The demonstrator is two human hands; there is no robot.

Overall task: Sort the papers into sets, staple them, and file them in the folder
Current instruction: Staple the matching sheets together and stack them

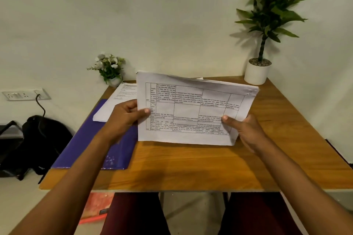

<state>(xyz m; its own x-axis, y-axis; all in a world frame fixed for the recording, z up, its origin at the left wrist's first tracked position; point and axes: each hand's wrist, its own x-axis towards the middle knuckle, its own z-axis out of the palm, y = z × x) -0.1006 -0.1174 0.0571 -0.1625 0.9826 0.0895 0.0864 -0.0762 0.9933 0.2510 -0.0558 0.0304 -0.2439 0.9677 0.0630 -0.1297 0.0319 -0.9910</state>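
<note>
Head view shows the papers (191, 108) in the middle of the frame, held up over the bench (191, 168). The left hand (126, 114) and the right hand (246, 131) each pinch a side edge. The sheets look light and floppy, so holding both sides seems best.

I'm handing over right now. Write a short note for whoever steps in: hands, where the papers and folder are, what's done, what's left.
Left hand: pinches the left edge of the stack of papers.
Right hand: pinches its lower right edge.
The stack is held upright over the middle of the table, printed grid facing you.
The blue folder lies flat at the table's left, with a second pile of papers on its far end.
Done: papers are in two groups; staples cannot be made out.
Left: staple the sets and file them. No stapler is in view.
</note>
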